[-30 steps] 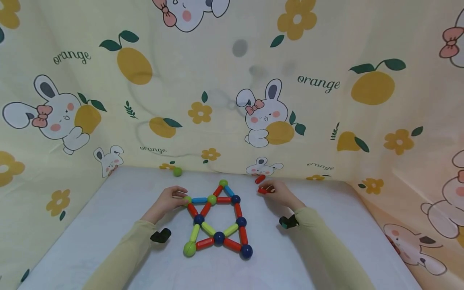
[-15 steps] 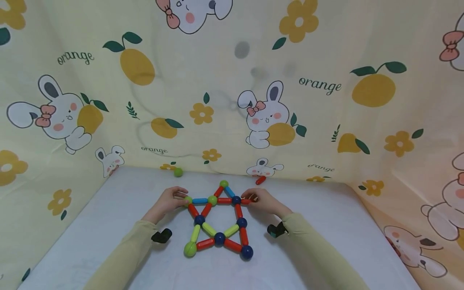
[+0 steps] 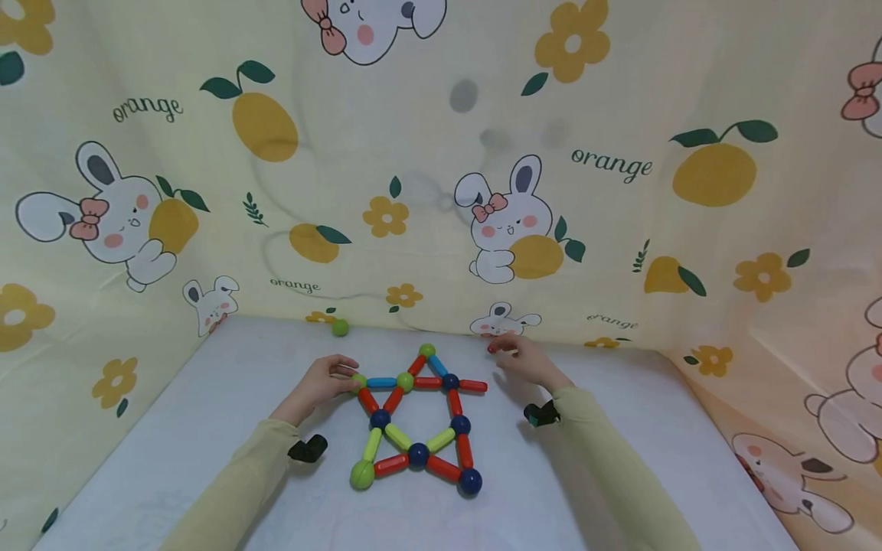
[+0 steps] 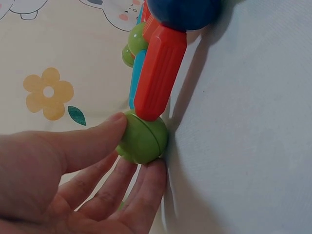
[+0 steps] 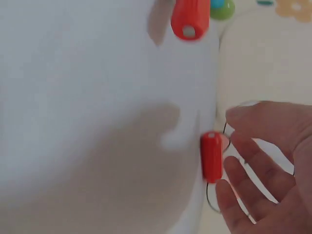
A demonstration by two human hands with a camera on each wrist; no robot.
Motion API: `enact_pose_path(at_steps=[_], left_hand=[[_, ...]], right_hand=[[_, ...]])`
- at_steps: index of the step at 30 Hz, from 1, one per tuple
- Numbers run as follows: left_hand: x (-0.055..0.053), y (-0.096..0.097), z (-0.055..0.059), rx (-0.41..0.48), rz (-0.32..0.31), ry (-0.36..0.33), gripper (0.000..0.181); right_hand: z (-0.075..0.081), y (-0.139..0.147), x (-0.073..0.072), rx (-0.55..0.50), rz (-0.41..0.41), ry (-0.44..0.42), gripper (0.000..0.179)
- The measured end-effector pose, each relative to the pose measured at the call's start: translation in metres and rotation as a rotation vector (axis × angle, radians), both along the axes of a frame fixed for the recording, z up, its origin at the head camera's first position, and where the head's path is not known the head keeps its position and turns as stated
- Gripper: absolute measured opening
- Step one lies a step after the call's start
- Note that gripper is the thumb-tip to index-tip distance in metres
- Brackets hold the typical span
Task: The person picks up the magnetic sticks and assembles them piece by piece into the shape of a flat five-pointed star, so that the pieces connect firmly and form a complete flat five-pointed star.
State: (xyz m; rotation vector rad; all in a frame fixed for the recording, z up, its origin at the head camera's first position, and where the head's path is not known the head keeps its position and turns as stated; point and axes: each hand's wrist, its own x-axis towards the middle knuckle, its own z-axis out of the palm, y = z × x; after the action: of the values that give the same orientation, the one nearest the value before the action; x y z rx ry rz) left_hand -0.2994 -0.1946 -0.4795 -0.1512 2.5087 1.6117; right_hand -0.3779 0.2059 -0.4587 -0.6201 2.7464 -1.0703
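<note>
Magnetic balls and rods form a flat, star-like frame on the table, with blue balls (image 3: 419, 455) and red rods (image 3: 390, 463) among its parts. At its left corner my left hand (image 3: 331, 386) pinches a green ball (image 4: 143, 139) between thumb and fingers, with a red rod (image 4: 161, 73) meeting that ball. My right hand (image 3: 527, 360) is at the back, thumb and fingers apart beside a loose red rod (image 5: 211, 157) lying on the table. Another red rod (image 3: 473, 386) sticks out to the right from the frame's upper right blue ball (image 3: 450, 381).
A loose green ball (image 3: 340, 327) lies at the back of the table (image 3: 586, 459), near the patterned cloth wall (image 3: 413, 115). Cloth with rabbits and oranges encloses the back and both sides. A small black camera sits on each wrist.
My right hand brought a red rod to the frame's upper right blue ball, let go of it there and moved back to the loose red rod. My left hand stays at the green ball.
</note>
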Motion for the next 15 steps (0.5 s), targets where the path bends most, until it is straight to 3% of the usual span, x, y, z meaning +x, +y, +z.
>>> enact_pose_path(at_steps=[3, 15], left_hand=[[0.000, -0.001, 0.000, 0.005, 0.005, -0.005, 0.038], [0.000, -0.001, 0.001, 0.009, 0.002, -0.005, 0.037]], right_hand=[[0.001, 0.002, -0.005, 0.004, -0.059, -0.013, 0.038], [-0.003, -0.003, -0.019, -0.003, -0.133, -0.118, 0.043]])
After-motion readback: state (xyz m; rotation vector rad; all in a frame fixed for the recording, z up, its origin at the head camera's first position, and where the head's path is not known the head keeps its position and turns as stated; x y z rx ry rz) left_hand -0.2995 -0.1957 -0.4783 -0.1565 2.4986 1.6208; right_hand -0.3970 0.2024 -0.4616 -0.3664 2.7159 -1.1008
